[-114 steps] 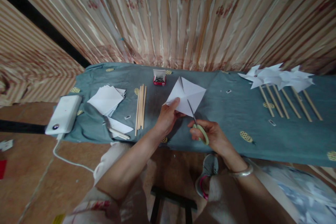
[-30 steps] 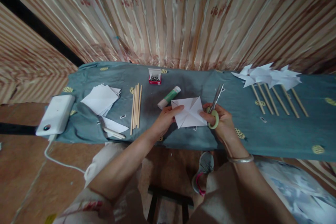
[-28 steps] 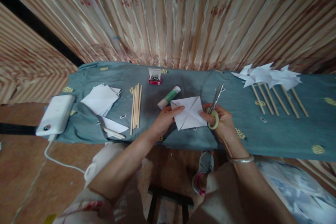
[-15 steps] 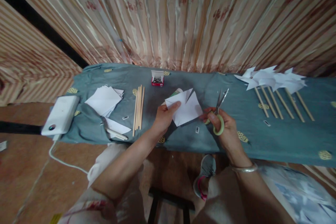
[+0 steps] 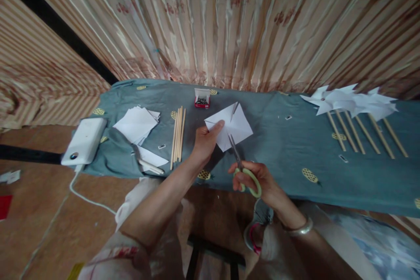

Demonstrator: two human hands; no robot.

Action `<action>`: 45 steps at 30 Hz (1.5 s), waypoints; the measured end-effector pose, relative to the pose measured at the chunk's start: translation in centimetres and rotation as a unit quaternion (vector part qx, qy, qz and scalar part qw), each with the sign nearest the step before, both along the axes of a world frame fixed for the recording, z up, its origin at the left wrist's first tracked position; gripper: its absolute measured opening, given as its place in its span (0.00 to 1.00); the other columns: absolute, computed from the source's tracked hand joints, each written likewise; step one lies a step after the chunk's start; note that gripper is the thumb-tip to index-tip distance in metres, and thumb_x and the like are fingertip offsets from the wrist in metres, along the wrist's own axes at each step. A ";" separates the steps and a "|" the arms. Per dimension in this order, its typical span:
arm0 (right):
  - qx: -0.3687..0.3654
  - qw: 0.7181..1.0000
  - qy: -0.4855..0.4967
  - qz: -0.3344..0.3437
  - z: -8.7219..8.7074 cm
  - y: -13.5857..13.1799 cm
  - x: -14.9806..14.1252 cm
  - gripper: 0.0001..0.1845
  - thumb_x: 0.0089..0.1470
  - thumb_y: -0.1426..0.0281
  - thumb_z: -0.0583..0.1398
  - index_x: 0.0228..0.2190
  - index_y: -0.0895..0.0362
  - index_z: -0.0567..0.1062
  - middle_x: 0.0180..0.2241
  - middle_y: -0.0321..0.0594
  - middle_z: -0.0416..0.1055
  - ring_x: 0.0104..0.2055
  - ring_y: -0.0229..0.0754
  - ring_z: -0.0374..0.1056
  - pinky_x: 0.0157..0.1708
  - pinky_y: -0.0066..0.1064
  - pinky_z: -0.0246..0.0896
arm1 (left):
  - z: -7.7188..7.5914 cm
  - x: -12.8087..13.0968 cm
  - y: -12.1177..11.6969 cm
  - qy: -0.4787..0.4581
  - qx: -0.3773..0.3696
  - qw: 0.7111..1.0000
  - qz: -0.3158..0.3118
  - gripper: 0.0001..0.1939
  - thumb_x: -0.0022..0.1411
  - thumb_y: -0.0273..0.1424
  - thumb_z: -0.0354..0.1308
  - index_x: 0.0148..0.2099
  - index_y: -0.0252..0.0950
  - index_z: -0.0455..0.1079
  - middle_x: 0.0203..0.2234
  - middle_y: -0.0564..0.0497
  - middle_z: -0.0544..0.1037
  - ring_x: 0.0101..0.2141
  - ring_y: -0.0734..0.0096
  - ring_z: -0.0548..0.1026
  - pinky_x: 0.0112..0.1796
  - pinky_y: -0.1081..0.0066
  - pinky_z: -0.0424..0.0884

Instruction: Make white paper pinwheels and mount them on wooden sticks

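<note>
A white paper square with slits running in from its corners is pinched at its left side by my left hand, thumb on top. My right hand has its fingers in the handles of the green-handled scissors. The blades meet the lower edge of the paper and point away from me toward its middle. Part of the blades is hidden by the sheet. The glue stick seen earlier does not show; the paper and my left hand cover that spot.
On the green tablecloth lie a stack of white paper, several wooden sticks and a red box of small metal pieces. Paper pinwheels on sticks lie at right. A white power bank with a cable sits at the left edge.
Both hands held the paper a second ago. My right hand has since let go of it, drawn back toward me, and brought the scissors' blades to its lower edge. The paper has turned.
</note>
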State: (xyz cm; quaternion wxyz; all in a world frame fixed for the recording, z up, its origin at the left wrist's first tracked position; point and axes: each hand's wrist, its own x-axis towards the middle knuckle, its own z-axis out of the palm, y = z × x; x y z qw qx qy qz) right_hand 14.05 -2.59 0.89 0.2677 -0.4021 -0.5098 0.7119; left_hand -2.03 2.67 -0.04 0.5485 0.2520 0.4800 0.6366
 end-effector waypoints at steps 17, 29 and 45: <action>-0.012 1.000 -0.002 0.024 0.4 0.3 0.4 0.24 0.45 0.48 0.65 0.28 0.58 0.75 0.18 0.36 0.72 0.20 0.34 0.64 0.21 0.27 0.58 | 0.6 0.4 0.1 -0.097 -0.002 0.995 0.006 0.19 0.35 0.36 0.76 0.31 0.32 0.78 0.25 0.52 0.81 0.25 0.75 0.74 0.32 0.73 0.69; -0.004 0.999 0.010 -0.042 0.0 0.4 0.4 0.24 0.43 0.50 0.67 0.30 0.58 0.76 0.18 0.35 0.71 0.20 0.35 0.63 0.20 0.27 0.57 | 0.3 0.9 -0.5 -0.090 -0.009 0.996 -0.013 0.17 0.36 0.34 0.76 0.30 0.33 0.78 0.25 0.50 0.81 0.25 0.73 0.74 0.31 0.71 0.68; -0.014 0.998 0.023 -0.051 -0.1 0.4 0.3 0.22 0.42 0.52 0.68 0.30 0.58 0.77 0.17 0.34 0.71 0.18 0.33 0.62 0.18 0.26 0.57 | 0.4 1.1 -0.6 -0.100 -0.016 0.995 -0.013 0.17 0.34 0.34 0.76 0.28 0.32 0.78 0.25 0.50 0.81 0.25 0.73 0.74 0.31 0.71 0.68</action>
